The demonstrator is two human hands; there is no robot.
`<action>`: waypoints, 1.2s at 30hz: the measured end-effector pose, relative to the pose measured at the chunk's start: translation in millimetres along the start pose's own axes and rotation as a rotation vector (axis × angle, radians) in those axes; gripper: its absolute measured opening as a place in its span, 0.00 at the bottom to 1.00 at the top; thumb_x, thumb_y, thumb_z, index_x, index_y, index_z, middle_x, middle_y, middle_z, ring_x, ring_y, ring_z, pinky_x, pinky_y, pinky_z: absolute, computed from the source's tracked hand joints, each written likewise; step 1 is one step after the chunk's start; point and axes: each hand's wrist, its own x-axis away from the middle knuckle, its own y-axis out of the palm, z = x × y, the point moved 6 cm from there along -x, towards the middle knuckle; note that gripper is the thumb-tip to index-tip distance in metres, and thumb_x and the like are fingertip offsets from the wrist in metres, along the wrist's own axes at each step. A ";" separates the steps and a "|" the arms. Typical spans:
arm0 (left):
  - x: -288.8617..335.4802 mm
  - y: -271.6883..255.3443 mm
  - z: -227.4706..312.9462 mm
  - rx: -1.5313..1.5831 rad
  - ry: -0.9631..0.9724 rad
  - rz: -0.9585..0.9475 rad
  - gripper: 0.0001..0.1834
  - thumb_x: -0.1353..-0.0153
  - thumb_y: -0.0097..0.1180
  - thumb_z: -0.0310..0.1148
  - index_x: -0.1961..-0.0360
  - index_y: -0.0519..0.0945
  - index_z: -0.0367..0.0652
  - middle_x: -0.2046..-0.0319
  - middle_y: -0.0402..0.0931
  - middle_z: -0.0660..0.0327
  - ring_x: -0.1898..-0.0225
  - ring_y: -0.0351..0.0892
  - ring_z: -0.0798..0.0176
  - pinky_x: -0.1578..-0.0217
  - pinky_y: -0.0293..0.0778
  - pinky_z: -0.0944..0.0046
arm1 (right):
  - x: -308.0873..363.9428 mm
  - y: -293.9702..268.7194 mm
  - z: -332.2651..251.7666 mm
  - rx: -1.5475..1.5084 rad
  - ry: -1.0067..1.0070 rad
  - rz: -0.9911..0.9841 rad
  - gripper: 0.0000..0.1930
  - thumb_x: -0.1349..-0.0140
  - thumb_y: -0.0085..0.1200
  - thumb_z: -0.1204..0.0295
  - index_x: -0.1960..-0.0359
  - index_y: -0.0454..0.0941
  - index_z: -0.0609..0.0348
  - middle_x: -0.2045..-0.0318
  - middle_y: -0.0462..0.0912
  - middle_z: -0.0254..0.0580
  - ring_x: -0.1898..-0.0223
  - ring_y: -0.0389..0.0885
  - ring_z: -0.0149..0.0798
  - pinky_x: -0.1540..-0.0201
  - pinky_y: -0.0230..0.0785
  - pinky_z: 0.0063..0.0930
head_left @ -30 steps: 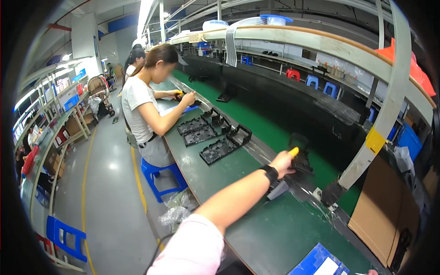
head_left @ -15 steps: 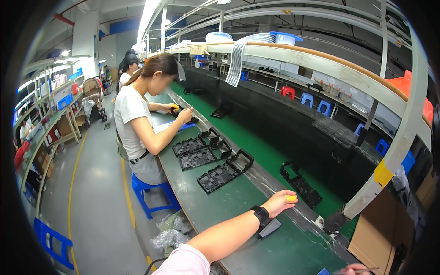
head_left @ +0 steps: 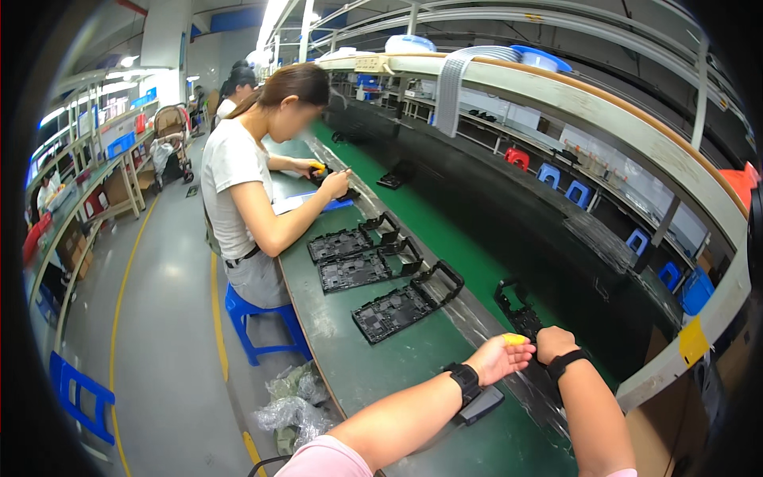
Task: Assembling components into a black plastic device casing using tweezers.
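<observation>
The left hand [head_left: 501, 362], its grip loose with nothing in it, is near the black frame [head_left: 522, 319] on the green belt [head_left: 449, 235]. The right hand [head_left: 556, 343] bends over the frame's near end, but one cannot tell if its grip holds on. Three more frames [head_left: 393, 313] sit on the worktop [head_left: 417, 370].

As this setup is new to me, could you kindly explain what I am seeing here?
There is no machine here: these are a person's two hands, seen by a wide fisheye camera worn on the head, so straight edges bend. The left hand is open, palm showing, with a yellow cover on one digit. The right hand is at the near end of a black frame on the green strip; its fingertips are hidden, so I cannot confirm a grip. Three similar black frames lie on the green workbench.
</observation>
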 end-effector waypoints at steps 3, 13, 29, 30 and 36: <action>-2.1 4.6 -6.0 -0.025 -0.042 -0.052 0.10 0.45 0.48 0.33 0.62 0.72 0.41 0.65 0.75 0.59 0.65 0.74 0.64 0.61 0.71 0.65 | -4.4 -0.1 -3.5 -0.022 0.003 0.051 0.10 0.54 0.50 0.71 0.69 0.79 0.56 0.66 0.79 0.49 0.62 0.78 0.45 0.61 0.71 0.34; -3.1 -9.3 1.8 0.047 -0.025 0.070 0.02 0.45 0.48 0.32 0.73 0.71 0.47 0.78 0.72 0.65 0.75 0.70 0.69 0.68 0.68 0.67 | -11.7 -13.4 -24.8 -0.509 0.056 0.316 0.10 0.58 0.57 0.66 0.78 0.79 0.60 0.76 0.79 0.49 0.71 0.78 0.51 0.67 0.71 0.37; 3.7 19.3 1.3 0.090 -0.059 -0.213 0.10 0.43 0.45 0.38 0.77 0.69 0.45 0.89 0.59 0.69 0.85 0.57 0.72 0.78 0.57 0.72 | -48.0 -5.2 -36.2 -0.142 -0.171 0.472 0.06 0.61 0.53 0.74 0.78 0.76 0.60 0.74 0.77 0.46 0.70 0.78 0.45 0.71 0.71 0.34; 6.0 22.9 2.3 0.115 -0.071 -0.293 0.10 0.43 0.44 0.38 0.77 0.69 0.45 0.90 0.59 0.69 0.85 0.57 0.72 0.79 0.57 0.72 | -51.2 -5.9 -34.3 -0.144 -0.175 0.471 0.06 0.61 0.53 0.74 0.78 0.76 0.60 0.74 0.77 0.46 0.70 0.78 0.45 0.71 0.71 0.34; 17.2 40.4 -4.2 -0.029 -0.177 -0.443 0.11 0.43 0.45 0.40 0.73 0.69 0.43 0.90 0.59 0.69 0.86 0.58 0.73 0.81 0.57 0.72 | -51.8 -69.5 -7.3 0.077 -0.149 0.784 0.03 0.59 0.50 0.76 0.79 0.72 0.59 0.81 0.75 0.46 0.77 0.77 0.44 0.74 0.70 0.33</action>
